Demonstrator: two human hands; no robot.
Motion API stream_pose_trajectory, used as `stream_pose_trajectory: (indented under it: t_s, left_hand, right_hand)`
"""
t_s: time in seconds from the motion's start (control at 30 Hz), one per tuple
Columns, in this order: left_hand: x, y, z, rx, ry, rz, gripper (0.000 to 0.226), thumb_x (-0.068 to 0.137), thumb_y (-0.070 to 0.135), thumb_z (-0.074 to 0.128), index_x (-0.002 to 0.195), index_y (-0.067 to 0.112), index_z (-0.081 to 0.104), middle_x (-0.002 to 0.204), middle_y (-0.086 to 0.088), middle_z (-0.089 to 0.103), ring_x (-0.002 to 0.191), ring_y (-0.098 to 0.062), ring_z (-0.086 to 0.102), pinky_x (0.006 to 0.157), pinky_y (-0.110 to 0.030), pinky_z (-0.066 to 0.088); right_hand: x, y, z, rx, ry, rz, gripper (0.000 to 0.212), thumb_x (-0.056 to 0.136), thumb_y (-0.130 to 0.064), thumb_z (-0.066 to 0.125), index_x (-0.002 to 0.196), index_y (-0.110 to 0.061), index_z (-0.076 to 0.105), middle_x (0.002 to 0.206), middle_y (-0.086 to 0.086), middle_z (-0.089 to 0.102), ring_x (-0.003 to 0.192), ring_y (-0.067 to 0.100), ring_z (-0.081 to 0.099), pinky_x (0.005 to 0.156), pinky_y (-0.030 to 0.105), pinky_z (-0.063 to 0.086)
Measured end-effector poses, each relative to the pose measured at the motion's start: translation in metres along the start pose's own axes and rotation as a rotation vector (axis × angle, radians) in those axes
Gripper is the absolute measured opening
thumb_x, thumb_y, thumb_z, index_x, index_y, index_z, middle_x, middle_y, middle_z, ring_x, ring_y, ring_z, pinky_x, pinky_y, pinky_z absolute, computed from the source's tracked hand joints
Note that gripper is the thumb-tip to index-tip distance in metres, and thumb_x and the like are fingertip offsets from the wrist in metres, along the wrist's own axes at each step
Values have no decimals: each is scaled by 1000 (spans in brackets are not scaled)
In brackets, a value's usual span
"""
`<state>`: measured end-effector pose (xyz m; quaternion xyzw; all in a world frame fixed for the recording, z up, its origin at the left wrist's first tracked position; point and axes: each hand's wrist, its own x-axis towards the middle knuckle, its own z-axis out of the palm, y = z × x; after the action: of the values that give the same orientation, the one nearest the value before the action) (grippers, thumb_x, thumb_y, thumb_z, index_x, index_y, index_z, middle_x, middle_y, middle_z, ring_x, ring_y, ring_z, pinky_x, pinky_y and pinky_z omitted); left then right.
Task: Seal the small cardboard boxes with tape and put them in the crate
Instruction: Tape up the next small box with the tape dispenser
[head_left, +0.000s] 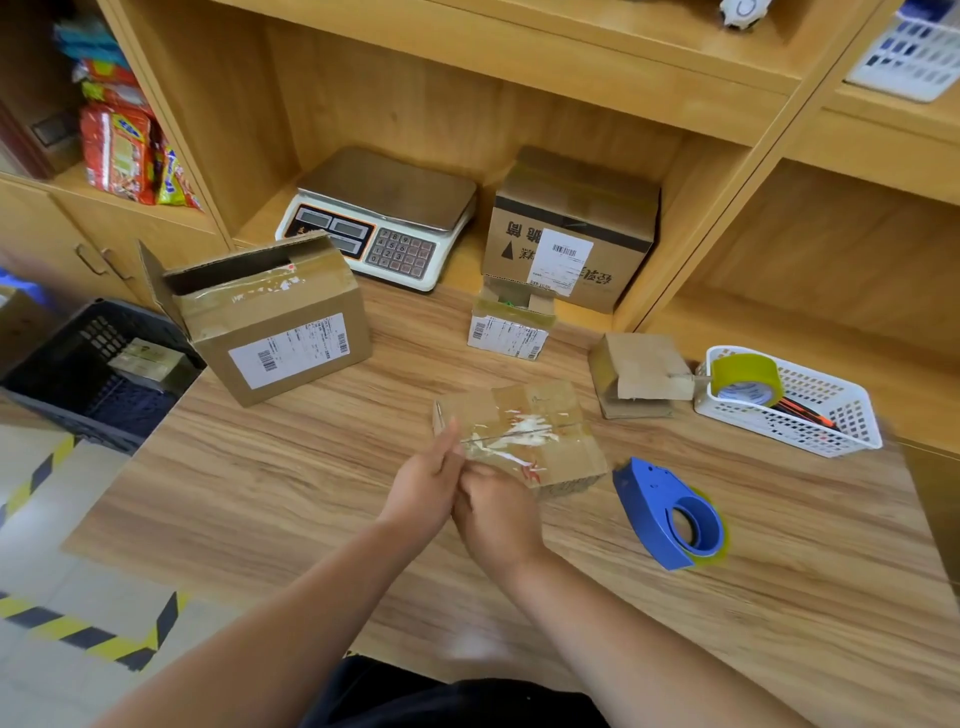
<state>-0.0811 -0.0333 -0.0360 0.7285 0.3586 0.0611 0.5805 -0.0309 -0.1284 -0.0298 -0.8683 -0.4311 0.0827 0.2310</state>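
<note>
A small cardboard box (524, 431) with shiny clear tape across its closed top lies on the wooden table (311, 493) in front of me. My left hand (426, 483) has straight fingers pressed flat against the box's left side. My right hand (493, 512) is right beside it at the box's near-left corner, fingers bent onto the box; its fingertips are hidden. A blue tape dispenser (670, 514) lies on the table to the right, untouched. The dark plastic crate (62, 364) stands off the table's left edge with one small taped box (148, 358) inside.
Two more small boxes stand behind: a labelled one (511, 325) and one with loose flaps (641, 374). A large open box (270, 317), a scale (379, 213) and a shelf box (571, 228) sit further back. A white basket (831, 415) holds a tape roll (745, 379).
</note>
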Motion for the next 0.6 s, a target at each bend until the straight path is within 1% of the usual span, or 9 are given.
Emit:
stream_pose_trajectory:
  t_s: [0.07, 0.13, 0.17, 0.23, 0.27, 0.33, 0.43, 0.53, 0.6]
  left_hand:
    - [3, -4, -2, 90, 28, -7, 42, 101, 22, 37, 143, 27, 41, 123, -6, 63, 113, -22, 57, 84, -22, 38]
    - [6, -9, -6, 225, 32, 13, 41, 101, 21, 35, 140, 27, 45, 118, -6, 65, 110, -26, 59, 86, -29, 44]
    - [7, -12, -9, 299, 16, 42, 41, 100, 19, 35, 139, 26, 46, 122, -5, 64, 113, -25, 57, 89, -31, 45]
    - [9, -18, -11, 452, -41, 139, 45, 97, 14, 36, 141, 20, 44, 140, -3, 51, 129, -21, 46, 101, -31, 40]
    - [11, -20, -10, 542, -71, 195, 49, 96, 12, 37, 144, 16, 38, 150, -4, 39, 138, -19, 34, 109, -30, 31]
    - [14, -20, -7, 746, -112, 310, 56, 97, 14, 37, 150, 11, 22, 159, -6, 16, 147, -19, 9, 117, -27, 7]
    - [19, -14, 2, 993, -172, 463, 61, 100, 30, 30, 153, 16, 3, 160, -3, -9, 147, -17, -11, 115, -29, -11]
    - [29, -20, 2, 1124, -237, 507, 73, 86, 51, -5, 153, 19, -3, 160, 2, -12, 145, -12, -16, 114, -31, -13]
    - [36, -26, -4, 1134, -266, 545, 85, 75, 53, -11, 153, 20, 4, 160, 3, -5, 145, -10, -11, 114, -30, -12]
  right_hand:
    - [-1, 4, 4, 35, -27, 8, 40, 86, -34, 30, 82, -17, 67, 87, -1, 67, 83, 24, 62, 61, 33, 43]
    - [-1, 19, 2, 6, -1, 20, 33, 87, -27, 38, 83, -18, 69, 94, -2, 69, 92, 23, 63, 72, 32, 48]
    - [0, 27, -1, -15, 7, 43, 29, 89, -20, 43, 92, -17, 72, 105, -1, 69, 102, 22, 63, 82, 30, 48]
    - [1, 44, -8, -61, -49, 94, 33, 95, -12, 46, 123, -15, 64, 133, 2, 58, 129, 19, 48, 107, 25, 32]
    - [2, 50, -12, -70, -87, 102, 38, 97, -12, 44, 134, -15, 54, 144, 1, 47, 138, 16, 36, 112, 21, 19]
    - [5, 61, -18, -118, -168, 89, 46, 101, -17, 39, 146, -19, 35, 157, -3, 23, 146, 13, 13, 112, 17, 2]
    - [9, 73, -19, -270, -332, 77, 55, 100, -43, 13, 152, -26, 9, 157, -9, -11, 144, 10, -16, 118, 30, -7]
    - [10, 78, -20, -359, -375, 107, 85, 79, -67, -19, 152, -28, -1, 148, -16, -23, 142, 9, -21, 118, 37, -11]
    - [12, 84, -23, -365, -332, 200, 77, 87, -66, -10, 152, -25, -1, 152, -14, -18, 145, 11, -14, 116, 36, -12]
